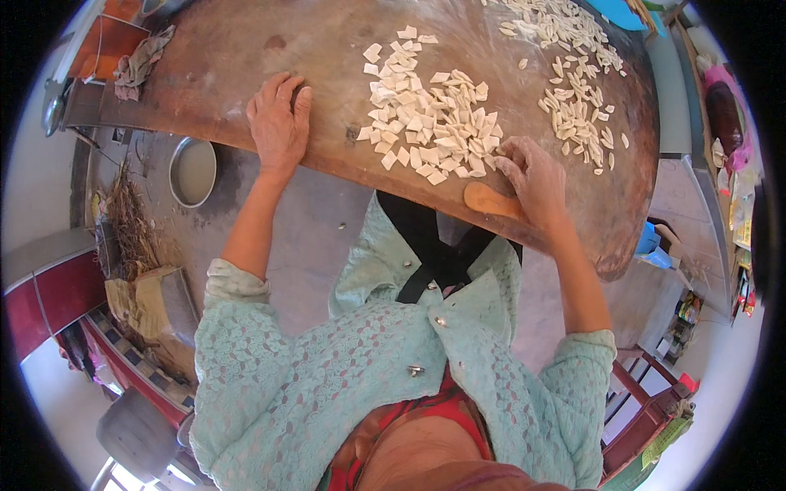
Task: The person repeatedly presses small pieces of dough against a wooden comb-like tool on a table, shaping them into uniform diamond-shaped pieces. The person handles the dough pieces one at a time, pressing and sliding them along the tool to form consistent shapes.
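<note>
Head fisheye — looks steeply down — table (213, 78) near.

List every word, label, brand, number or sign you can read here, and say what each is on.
No readable text anywhere in this view.
Cut dough pieces, table and wooden piece by the right hand: no writing visible.
Mint-green lace garment: no lettering visible.
Coloured packages along the right edge: any print is too small and blurred to read.
</note>
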Tool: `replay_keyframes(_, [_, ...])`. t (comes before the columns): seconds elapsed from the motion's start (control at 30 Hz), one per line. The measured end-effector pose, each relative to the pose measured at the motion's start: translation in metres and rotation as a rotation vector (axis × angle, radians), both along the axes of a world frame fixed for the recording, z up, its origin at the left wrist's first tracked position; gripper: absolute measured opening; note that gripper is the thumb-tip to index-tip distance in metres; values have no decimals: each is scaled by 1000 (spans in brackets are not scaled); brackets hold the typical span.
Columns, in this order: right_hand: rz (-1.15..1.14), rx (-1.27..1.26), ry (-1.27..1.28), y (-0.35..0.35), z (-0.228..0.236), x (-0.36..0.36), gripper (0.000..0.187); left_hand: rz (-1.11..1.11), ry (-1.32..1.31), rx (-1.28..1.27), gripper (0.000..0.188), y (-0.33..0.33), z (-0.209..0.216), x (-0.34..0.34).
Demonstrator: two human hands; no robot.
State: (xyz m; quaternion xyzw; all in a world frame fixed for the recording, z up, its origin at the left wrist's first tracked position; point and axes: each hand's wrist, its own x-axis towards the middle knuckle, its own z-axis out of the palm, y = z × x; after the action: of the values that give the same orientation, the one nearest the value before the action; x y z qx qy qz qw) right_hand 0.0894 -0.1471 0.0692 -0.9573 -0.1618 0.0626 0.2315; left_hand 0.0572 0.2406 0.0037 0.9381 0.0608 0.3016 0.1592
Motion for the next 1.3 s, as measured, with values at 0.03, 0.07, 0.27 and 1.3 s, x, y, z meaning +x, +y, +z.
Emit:
replay_keyframes(0.03, [13, -1, -37, 0, -2, 2, 26, 1, -2, -1, 33, 0, 0, 1])
replay_keyframes(0.07, [-14, -1, -15, -1, -4, 3, 26, 0, 5, 1, 32, -1, -1, 1])
replay_keyframes(0.27, [-10, 18, -4, -7, -8, 17, 25, 13, 22, 4, 30, -3, 6, -1])
replay_keyframes(1.3, [98, 95, 41, -87, 6, -25, 20, 38, -229, 211, 34, -12, 8, -9])
